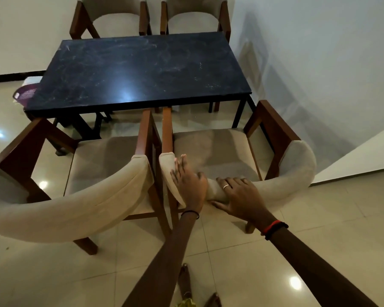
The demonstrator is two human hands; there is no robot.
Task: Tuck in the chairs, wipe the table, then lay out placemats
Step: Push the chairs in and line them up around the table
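A dark, dusty rectangular table (142, 69) stands ahead. Two beige padded chairs with brown wooden frames stand on its near side, pulled out from it. Both my hands are on the curved backrest of the right chair (297, 167). My left hand (190, 182) lies flat on the backrest's left part with straight fingers. My right hand (239, 196) grips the top of the backrest near its middle, its fingers curled over the rim and a ring on one finger. The left chair (82, 196) stands close beside it, untouched.
Two more beige chairs (118, 16) (195, 14) stand at the table's far side against the white wall. A purple basket (23, 94) sits on the tiled floor left of the table. A white wall runs along the right. My feet (184, 282) show below.
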